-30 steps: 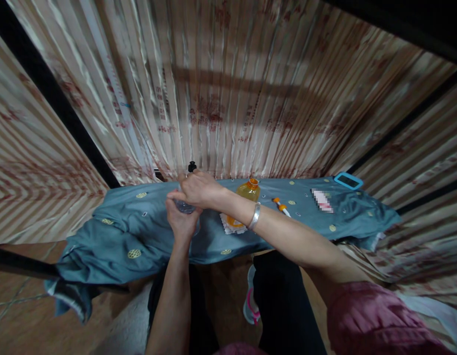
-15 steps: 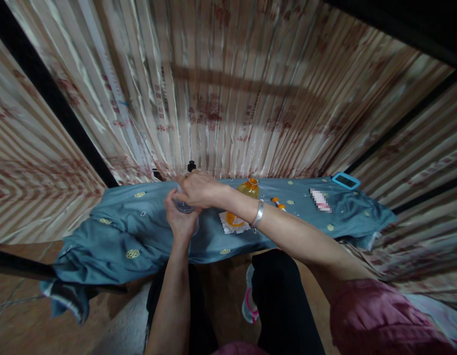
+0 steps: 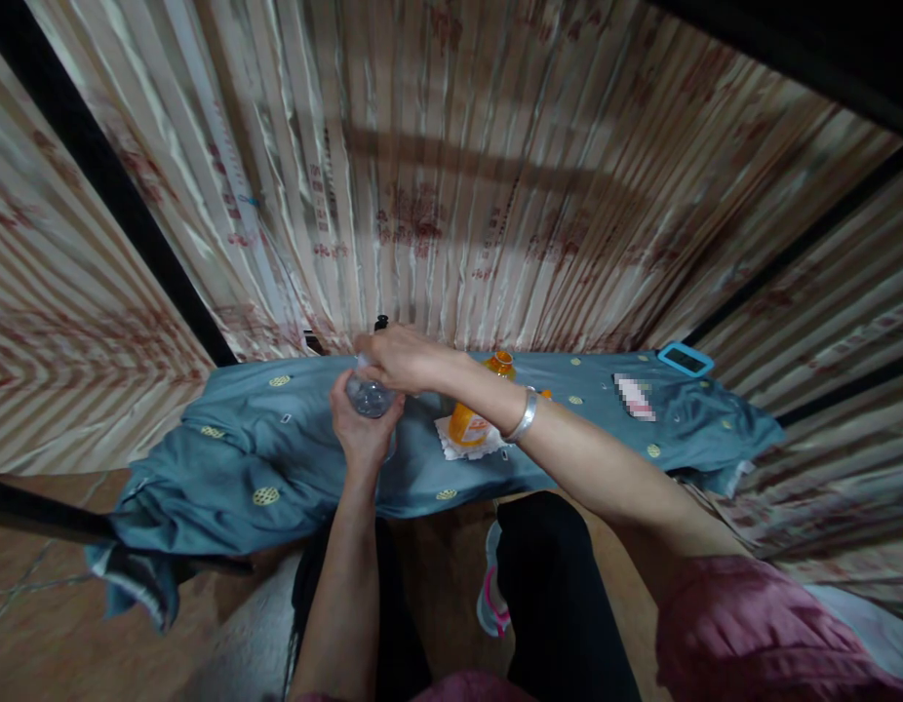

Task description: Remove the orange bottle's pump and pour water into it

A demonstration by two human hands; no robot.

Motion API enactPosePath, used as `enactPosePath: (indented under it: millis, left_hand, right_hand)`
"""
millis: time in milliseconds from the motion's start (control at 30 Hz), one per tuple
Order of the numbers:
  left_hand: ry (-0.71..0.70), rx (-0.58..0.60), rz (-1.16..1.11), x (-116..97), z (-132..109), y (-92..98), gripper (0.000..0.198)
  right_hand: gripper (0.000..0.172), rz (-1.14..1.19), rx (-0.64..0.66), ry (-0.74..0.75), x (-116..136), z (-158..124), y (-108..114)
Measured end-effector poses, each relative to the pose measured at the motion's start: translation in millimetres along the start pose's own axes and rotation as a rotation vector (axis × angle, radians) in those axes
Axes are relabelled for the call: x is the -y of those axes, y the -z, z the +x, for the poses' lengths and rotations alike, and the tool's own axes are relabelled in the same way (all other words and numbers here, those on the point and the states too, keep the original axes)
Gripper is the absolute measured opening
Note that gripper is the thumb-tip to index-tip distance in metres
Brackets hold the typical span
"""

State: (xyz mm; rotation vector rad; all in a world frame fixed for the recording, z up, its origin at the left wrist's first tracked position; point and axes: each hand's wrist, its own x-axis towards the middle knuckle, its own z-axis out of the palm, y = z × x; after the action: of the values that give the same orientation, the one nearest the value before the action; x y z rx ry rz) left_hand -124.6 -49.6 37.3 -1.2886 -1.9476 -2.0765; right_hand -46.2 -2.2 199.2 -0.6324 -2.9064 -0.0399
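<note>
My left hand [image 3: 360, 429] is wrapped round a clear plastic bottle [image 3: 370, 398], held over the left-middle part of the cloth-covered surface. My right hand [image 3: 402, 359] is closed over the top of the same bottle, with its fingers bent round the neck. Whether a cap is under those fingers is hidden. To the right, an orange see-through bottle [image 3: 467, 427] with an uncapped mouth stands on a white scalloped mat [image 3: 451, 450]. My right forearm crosses in front of its middle.
A blue-green cloth [image 3: 239, 439] covers the narrow table. Behind my right hand rises a black bottle top [image 3: 381, 322]. Small orange pieces [image 3: 546, 394] show past my wrist. Farther right lie a blurred-out packet [image 3: 634, 398] and a blue-framed device [image 3: 686, 360]. Pleated curtains [image 3: 437, 195] hang behind.
Both hands have shifted slightly right, and more of the clear bottle's body shows. My right wrist now hides most of the small orange pieces.
</note>
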Motion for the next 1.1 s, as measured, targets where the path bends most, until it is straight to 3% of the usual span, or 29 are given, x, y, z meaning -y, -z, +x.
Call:
enactPosePath:
  millis: [133, 233, 300, 400, 500, 600, 700, 867, 1100]
  left_hand:
    - [0.006, 0.007, 0.018, 0, 0, 0.0, 0.075]
    - [-0.002, 0.002, 0.026, 0, -1, -0.1, 0.076]
    - [-0.010, -0.005, 0.023, 2, -1, -0.4, 0.076]
    - [-0.013, -0.006, 0.023, 3, 0, -0.8, 0.075]
    - [-0.013, -0.003, 0.029, 3, 0, -0.3, 0.075]
    - [-0.005, -0.002, 0.044, 0, 0, 1.3, 0.078]
    - [-0.023, -0.004, 0.048, -3, 0, 2.9, 0.085]
    - [-0.004, -0.003, 0.017, -4, -3, 3.1, 0.101]
    - [0.151, 0.016, 0.115, 4, -14, 2.8, 0.121]
  right_hand:
    - [0.028, 0.169, -0.134, -0.042, -6, -23, 16]
    - [0.029, 0.385, -0.254, -0.142, -12, -65, 4]
    - [0.033, 0.542, -0.333, -0.274, -19, -105, -24]
    - [0.035, 0.716, -0.448, -0.513, -38, -171, -81]
    - [0.021, 0.748, -0.533, -0.784, -63, -230, -136]
    - [0.020, 0.695, -0.559, -1.002, -92, -268, -173]
    - [0.022, 0.607, -0.543, -1.124, -120, -283, -192]
    - [0.023, 0.438, -0.499, -1.204, -150, -279, -209]
    - [0.038, 0.283, -0.612, -1.120, -137, -279, -225]
